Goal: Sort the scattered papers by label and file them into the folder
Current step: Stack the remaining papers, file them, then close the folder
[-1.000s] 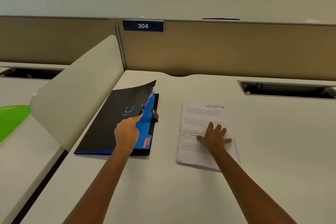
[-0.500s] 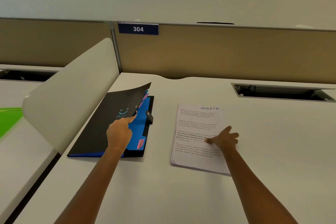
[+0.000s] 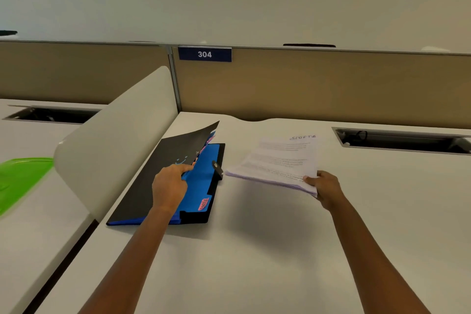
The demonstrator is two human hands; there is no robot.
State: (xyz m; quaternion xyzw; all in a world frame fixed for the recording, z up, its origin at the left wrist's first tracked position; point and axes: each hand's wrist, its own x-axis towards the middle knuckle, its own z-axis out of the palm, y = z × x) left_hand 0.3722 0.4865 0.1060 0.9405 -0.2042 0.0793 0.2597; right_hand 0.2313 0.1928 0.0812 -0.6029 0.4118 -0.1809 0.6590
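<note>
A black folder (image 3: pixel 153 181) with blue dividers (image 3: pixel 204 168) and pink tabs lies at the left of the white desk (image 3: pixel 254 250), its cover partly lifted. My left hand (image 3: pixel 170 186) holds the cover's edge up, the forefinger tucked between the pages. A stack of white papers (image 3: pixel 280 163) headed "SPORTS" in handwriting hangs above the desk, right of the folder. My right hand (image 3: pixel 325 186) grips the stack's near right corner, thumb on top.
A curved white divider (image 3: pixel 114 135) rises left of the folder. A green tray (image 3: pixel 20 178) lies on the neighbouring desk. A cable slot (image 3: pixel 402 140) opens at the back right. A tan partition with a "304" plate (image 3: pixel 204 54) closes the back.
My right hand slid from the middle of the papers to their right edge, gripped the stack and lifted it off the desk. My left hand kept holding the folder cover up.
</note>
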